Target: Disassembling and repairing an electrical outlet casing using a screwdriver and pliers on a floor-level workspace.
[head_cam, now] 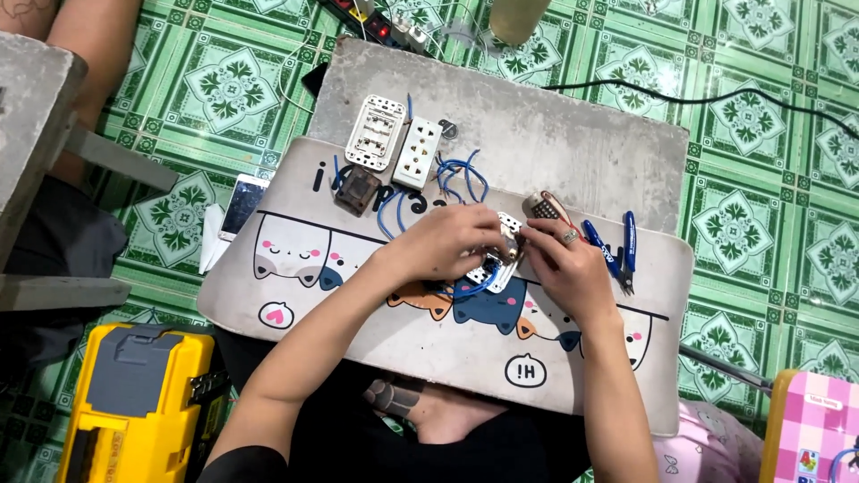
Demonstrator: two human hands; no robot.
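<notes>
Here, two hands (447,240) (568,264) grip one socket plate (503,255)

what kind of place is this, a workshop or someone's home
Probably a home floor used as a makeshift electrical bench: green patterned floor tiles, a cartoon mat over a low board, a yellow toolbox, and loose wall sockets beside both hands.

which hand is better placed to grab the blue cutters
Right, probably. The right hand is nearest the blue-handled cutters, which lie on the mat just past its knuckles. The left hand is on the far side of the white socket module both hands hold.
</notes>
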